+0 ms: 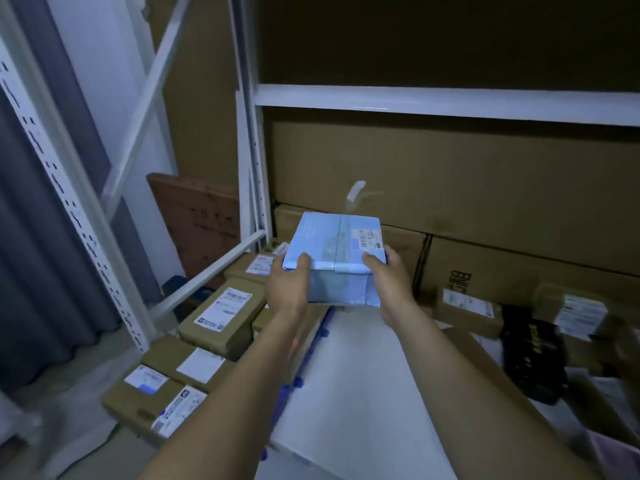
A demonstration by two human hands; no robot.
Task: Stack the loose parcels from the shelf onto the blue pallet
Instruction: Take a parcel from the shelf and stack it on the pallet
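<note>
A light blue parcel (335, 244) with tape across its top and a white barcode label is held up in front of me, level with the low shelf. My left hand (288, 289) grips its near left corner, thumb on the top face. My right hand (391, 282) grips its near right corner the same way. Below and left, several brown labelled parcels (221, 313) lie stacked in a row. A dark blue piece (176, 284) shows behind them, perhaps the pallet; I cannot tell. More small labelled parcels (467, 306) sit on the right.
White racking uprights (254, 161) and a diagonal brace (204, 271) stand left of the parcel. Large brown cartons (485, 188) fill the shelf behind. A white flat box (353, 375) lies under my arms. A black box (530, 355) sits right. Grey curtain (41, 237) hangs far left.
</note>
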